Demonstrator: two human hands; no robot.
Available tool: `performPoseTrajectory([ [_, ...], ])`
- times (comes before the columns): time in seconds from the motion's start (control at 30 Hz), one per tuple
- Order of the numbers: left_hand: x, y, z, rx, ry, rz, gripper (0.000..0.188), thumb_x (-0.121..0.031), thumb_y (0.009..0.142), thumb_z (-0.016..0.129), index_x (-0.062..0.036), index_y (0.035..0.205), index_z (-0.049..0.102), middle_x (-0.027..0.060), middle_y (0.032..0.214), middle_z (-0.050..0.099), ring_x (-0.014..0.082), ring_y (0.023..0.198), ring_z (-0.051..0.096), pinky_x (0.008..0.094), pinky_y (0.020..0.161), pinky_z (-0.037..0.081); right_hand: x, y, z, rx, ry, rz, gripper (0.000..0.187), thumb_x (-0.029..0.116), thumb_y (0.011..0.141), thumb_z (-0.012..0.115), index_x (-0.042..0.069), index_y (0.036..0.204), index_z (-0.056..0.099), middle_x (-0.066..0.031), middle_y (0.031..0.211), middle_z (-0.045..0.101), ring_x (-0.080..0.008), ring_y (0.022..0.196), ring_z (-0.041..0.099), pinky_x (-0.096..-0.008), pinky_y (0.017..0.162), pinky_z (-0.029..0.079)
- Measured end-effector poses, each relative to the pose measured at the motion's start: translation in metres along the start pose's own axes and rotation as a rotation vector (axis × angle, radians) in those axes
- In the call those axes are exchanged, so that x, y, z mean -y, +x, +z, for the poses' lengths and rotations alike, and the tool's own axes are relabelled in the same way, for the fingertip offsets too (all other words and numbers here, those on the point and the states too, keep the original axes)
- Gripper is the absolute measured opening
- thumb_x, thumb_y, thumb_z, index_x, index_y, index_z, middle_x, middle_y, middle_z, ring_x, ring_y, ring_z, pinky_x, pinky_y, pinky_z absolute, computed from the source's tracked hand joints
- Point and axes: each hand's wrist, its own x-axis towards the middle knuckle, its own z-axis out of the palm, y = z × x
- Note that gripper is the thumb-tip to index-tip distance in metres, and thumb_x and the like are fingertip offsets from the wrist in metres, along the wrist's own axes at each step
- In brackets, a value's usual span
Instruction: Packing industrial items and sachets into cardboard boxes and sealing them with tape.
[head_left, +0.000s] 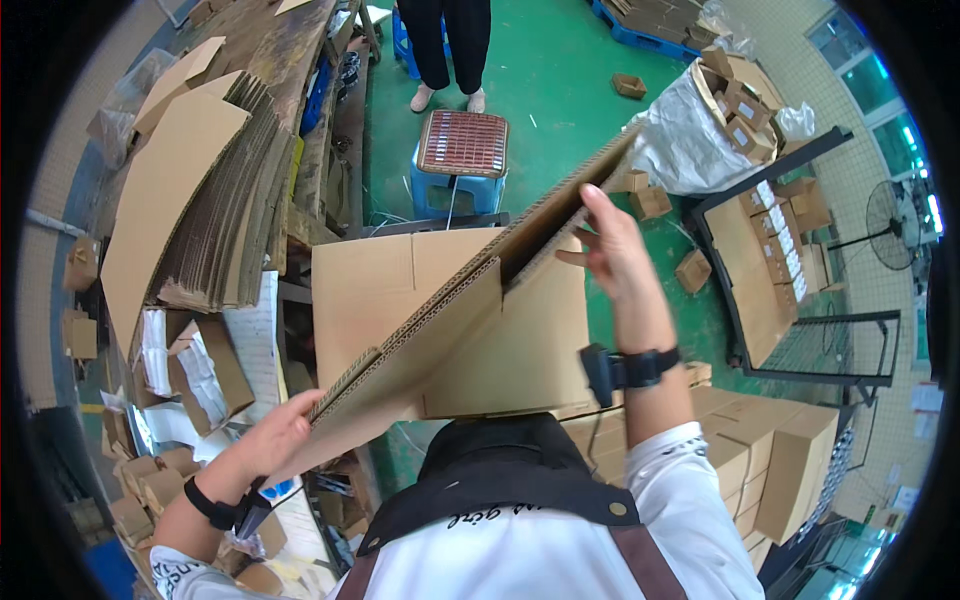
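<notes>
A folded cardboard box (pixel 390 370) slants in front of me, from lower left to upper right, its layers slightly parted at the upper end. My left hand (pixel 285 432) is closed on its lower left edge, the fingertips hidden behind the board. At the upper right, my right hand (pixel 617 255) has its thumb at the edge of the near flap and its fingers curled against the outer side. Under the folded box stands another cardboard box (pixel 360 285), partly covered by it.
Flattened cardboard sheets (pixel 205 200) are stacked on the left beside a wooden workbench (pixel 265 40). A blue stool (pixel 455 190) stands ahead, with a person (pixel 450 45) beyond it. On the right are a wheeled cart (pixel 745 270), a fan (pixel 890 225) and stacked cartons (pixel 770 445).
</notes>
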Motion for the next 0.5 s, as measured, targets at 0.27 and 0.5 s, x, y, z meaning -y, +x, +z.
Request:
performPoseTrajectory([
  [0.27, -0.073, -0.019, 0.011, 0.001, 0.665, -0.329, 0.022, -0.015, 0.083, 0.065, -0.0103, 0.105, 0.065, 0.0239, 0.074, 0.060, 0.0384, 0.069, 0.061, 0.0388, 0.065, 0.050, 0.000, -0.083, -0.029, -0.305, -0.064, -0.235, 0.037, -0.002, 0.082, 0.052, -0.003, 0.119, 0.049, -0.0062, 0.106, 0.059, -0.0143, 0.087, 0.058, -0.0280, 0.076, 0.049],
  [0.5, -0.098, -0.030, -0.035, -0.412, -0.146, -0.532, 0.037, -0.006, 0.091, 0.053, -0.0001, 0.128, 0.049, 0.0097, 0.109, 0.063, 0.0176, 0.095, 0.059, 0.0349, 0.085, 0.048, 0.076, -0.099, -0.022, 0.408, -0.401, 0.131, 0.068, -0.008, 0.073, 0.046, -0.001, 0.140, 0.034, -0.0101, 0.129, 0.053, -0.0182, 0.119, 0.050, -0.0299, 0.103, 0.037],
])
